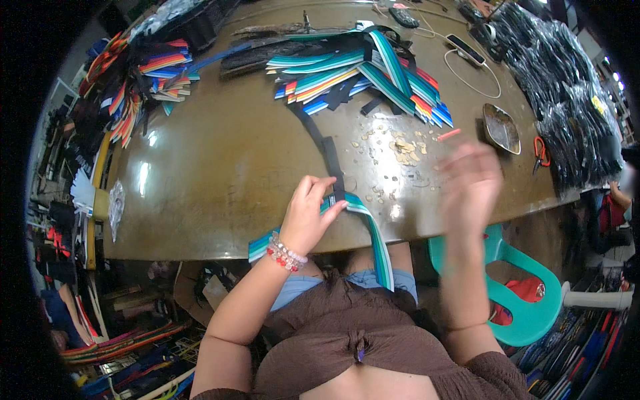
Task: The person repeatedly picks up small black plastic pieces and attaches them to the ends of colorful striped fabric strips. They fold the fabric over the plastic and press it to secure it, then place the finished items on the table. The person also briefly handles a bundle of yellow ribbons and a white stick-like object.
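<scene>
Teal-and-white striped webbing strap (373, 233) pinned under left hand (308, 217) fingers at tabletop (220, 167) edge, long axis running toward lap; right hand (470, 183) raised apart, blurred, open, empty

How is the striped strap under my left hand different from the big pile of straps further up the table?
The striped strap is a single teal, white and grey piece; the pile also shows orange, red and blue. The strap lies at the near table edge, pressed down by the left hand, one end hanging over the edge; the pile sits at the far side, untouched. Both are flat striped bands joined to black webbing. The right hand is raised, blurred and empty.
</scene>
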The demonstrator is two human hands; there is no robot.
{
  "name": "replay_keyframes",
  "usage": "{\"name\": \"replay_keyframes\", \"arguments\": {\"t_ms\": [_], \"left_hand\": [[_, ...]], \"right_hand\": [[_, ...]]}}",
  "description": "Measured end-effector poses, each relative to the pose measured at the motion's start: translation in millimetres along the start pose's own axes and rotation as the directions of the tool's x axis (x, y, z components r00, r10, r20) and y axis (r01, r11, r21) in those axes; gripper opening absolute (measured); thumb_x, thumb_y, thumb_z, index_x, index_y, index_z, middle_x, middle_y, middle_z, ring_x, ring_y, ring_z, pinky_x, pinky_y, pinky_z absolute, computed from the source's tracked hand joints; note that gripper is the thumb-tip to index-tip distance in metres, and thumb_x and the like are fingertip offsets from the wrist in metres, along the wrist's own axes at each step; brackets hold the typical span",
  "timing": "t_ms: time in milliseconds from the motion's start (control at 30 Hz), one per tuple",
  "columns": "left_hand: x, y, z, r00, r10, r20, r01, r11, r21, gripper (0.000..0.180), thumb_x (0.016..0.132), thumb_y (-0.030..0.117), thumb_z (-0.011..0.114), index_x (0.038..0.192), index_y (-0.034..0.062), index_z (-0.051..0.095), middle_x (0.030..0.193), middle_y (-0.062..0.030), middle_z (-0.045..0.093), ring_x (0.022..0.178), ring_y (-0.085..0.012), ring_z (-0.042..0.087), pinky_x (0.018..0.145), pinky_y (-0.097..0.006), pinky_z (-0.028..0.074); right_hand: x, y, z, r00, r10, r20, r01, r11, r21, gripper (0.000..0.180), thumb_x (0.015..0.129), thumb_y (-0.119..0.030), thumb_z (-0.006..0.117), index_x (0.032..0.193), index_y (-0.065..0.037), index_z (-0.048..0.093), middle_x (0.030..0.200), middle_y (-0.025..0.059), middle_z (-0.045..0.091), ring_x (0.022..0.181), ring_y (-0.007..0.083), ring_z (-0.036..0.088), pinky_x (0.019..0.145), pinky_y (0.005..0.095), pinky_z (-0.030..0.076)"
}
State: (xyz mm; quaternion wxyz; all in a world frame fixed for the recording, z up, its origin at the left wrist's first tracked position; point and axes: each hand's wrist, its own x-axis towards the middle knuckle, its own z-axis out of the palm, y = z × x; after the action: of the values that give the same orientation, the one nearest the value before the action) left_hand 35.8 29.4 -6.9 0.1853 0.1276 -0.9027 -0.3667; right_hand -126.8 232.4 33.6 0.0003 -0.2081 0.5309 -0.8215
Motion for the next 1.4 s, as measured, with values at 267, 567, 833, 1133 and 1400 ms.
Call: {"name": "replay_keyframes", "arguments": {"t_ms": [267,567,833,1133,1400], "left_hand": [[20,-20,-1,0.996,0.061,0.058,-0.061,0.998,-0.016,0.047,0.076,0.02,0.076,0.116,0.0025,0.058,0.096,-0.0125,0.057,0.088,-0.0277,0.061,0.077,-0.038,0.05],[36,-22,9,0.986,0.167,0.016,-0.167,0.969,0.181,0.019,0.083,0.017,0.069,0.089,0.0007,0.061,0.083,-0.0112,0.056,0.066,-0.0233,0.059,0.063,-0.035,0.049],[34,-38,14,0.991,0.056,-0.121,-0.059,0.998,-0.018,0.012,0.089,0.011,0.061,0.086,-0.0002,0.056,0.081,-0.0122,0.056,0.066,-0.0239,0.058,0.062,-0.034,0.048],[32,-41,12,0.995,0.059,-0.079,-0.068,0.992,-0.109,0.011,0.089,0.011,0.059,0.087,0.0005,0.056,0.085,-0.0173,0.057,0.078,-0.0349,0.057,0.07,-0.042,0.047],[12,-14,-16,0.989,0.115,-0.092,-0.121,0.991,-0.056,0.015,0.083,0.006,0.064,0.096,0.0008,0.061,0.097,-0.0137,0.058,0.087,-0.0309,0.057,0.08,-0.039,0.049]], "right_hand": [[-61,-19,28,0.946,-0.321,-0.031,0.273,0.85,-0.451,0.009,0.087,0.003,0.059,0.095,-0.001,0.061,0.094,0.0077,0.063,0.086,0.0159,0.061,0.082,0.0286,0.049],[-44,2,80,0.989,-0.077,0.125,0.113,0.944,-0.309,0.01,0.084,0.002,0.062,0.094,0.002,0.062,0.082,0.0077,0.062,0.067,0.0106,0.061,0.061,0.0239,0.051],[-64,86,65,0.961,0.062,0.271,0.142,0.727,-0.672,0.004,0.079,0.0,0.066,0.082,0.003,0.065,0.076,0.0071,0.063,0.062,0.0097,0.061,0.058,0.0233,0.052],[-63,78,79,0.959,0.105,0.263,0.107,0.727,-0.679,0.01,0.078,-0.004,0.069,0.087,0.001,0.07,0.073,0.0062,0.062,0.061,0.0082,0.059,0.057,0.0232,0.05],[-40,70,74,0.878,0.458,0.136,-0.404,0.864,-0.302,0.012,0.084,-0.006,0.064,0.091,0.004,0.067,0.074,0.0057,0.066,0.06,0.0088,0.061,0.054,0.0236,0.052]]}}
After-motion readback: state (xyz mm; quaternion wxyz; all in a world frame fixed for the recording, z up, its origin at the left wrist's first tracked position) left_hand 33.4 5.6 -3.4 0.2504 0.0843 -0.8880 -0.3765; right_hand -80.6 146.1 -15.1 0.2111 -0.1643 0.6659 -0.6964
